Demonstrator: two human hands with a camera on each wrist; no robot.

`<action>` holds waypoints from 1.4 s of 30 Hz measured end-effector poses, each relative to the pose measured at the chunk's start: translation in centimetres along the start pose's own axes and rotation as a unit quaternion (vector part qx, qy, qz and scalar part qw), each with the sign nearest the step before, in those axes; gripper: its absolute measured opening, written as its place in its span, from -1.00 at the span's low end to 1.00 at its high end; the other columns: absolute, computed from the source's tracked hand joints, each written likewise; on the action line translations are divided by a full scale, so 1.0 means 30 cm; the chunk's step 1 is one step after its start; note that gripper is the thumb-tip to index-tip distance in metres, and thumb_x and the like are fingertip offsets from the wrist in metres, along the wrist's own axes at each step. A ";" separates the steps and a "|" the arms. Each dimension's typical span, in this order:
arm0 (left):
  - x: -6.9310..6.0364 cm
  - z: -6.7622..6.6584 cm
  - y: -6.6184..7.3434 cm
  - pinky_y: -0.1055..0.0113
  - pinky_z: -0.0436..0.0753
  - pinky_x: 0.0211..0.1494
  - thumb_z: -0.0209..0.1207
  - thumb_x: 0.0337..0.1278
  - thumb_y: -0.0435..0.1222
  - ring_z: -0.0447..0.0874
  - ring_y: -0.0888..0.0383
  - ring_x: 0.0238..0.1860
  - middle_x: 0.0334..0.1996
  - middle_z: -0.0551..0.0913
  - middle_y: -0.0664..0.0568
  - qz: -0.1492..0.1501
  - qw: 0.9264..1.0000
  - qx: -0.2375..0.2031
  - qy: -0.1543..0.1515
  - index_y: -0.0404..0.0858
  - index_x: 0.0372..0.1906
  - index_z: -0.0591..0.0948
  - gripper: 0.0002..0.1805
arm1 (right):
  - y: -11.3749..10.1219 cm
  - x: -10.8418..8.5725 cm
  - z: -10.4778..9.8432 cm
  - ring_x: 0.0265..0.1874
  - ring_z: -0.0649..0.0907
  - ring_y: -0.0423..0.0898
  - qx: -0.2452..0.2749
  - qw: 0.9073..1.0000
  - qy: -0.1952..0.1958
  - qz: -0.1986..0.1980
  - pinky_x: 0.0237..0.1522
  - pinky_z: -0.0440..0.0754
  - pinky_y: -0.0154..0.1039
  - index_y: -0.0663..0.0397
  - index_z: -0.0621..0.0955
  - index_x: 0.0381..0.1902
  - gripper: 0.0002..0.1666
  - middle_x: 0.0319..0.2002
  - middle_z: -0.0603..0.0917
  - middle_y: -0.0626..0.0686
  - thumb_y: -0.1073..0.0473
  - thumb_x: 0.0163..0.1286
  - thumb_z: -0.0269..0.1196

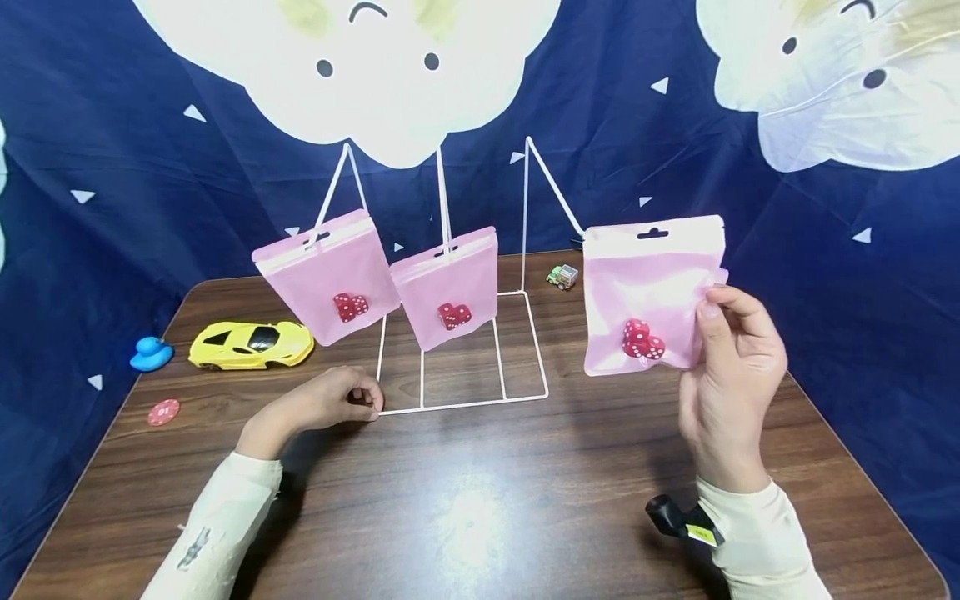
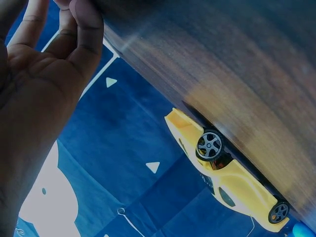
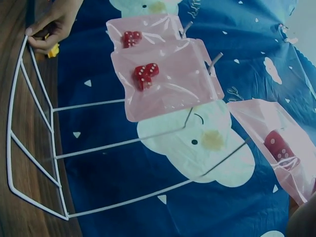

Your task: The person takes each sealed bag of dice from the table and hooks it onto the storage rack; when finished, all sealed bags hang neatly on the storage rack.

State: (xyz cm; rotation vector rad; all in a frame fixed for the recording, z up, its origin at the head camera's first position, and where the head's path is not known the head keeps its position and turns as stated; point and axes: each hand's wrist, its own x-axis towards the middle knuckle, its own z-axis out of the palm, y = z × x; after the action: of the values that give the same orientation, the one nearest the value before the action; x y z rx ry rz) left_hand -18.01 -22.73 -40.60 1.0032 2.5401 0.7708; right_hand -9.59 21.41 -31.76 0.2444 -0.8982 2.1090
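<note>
My right hand (image 1: 735,383) pinches the right edge of a pink zip pouch (image 1: 611,287), raised upright above the table, with red dice (image 1: 642,340) showing through it. The tip of the right-hand prong of a white wire rack (image 1: 461,405) appears near the pouch's upper left corner; whether they touch I cannot tell. Two similar pouches hang by their slots, a left one (image 1: 315,283) and a middle one (image 1: 442,287), each with red dice inside. At the rack's front left corner, my left hand (image 1: 330,400) holds the base wire between thumb and fingers, also visible in the right wrist view.
A yellow toy car (image 1: 251,346) stands left of the rack, with a blue rubber duck (image 1: 152,354) and a red poker chip (image 1: 163,412) further left. Behind the rack on the right sits a small green toy truck (image 1: 562,277). Blue cloth (image 1: 637,125) with white clouds backs the table.
</note>
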 end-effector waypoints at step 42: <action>-0.002 -0.001 0.007 0.29 0.55 -0.17 0.47 0.24 -0.43 0.50 0.23 -0.28 -0.36 0.56 0.19 -0.022 1.000 -0.010 -0.003 -0.16 -0.32 0.74 -0.86 | 0.070 -0.054 0.064 -0.19 0.61 -0.04 -0.014 0.998 -0.036 0.043 -0.18 0.69 -0.29 0.60 0.69 -0.08 -0.85 -0.21 0.67 0.23 0.63 0.46 0.21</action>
State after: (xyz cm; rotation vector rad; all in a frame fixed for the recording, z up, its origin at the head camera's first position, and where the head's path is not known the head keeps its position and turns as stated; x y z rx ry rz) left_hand -17.88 -22.66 -40.44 0.9397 2.5349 0.7784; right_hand -10.34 18.27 -32.17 0.2716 -0.9963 2.1768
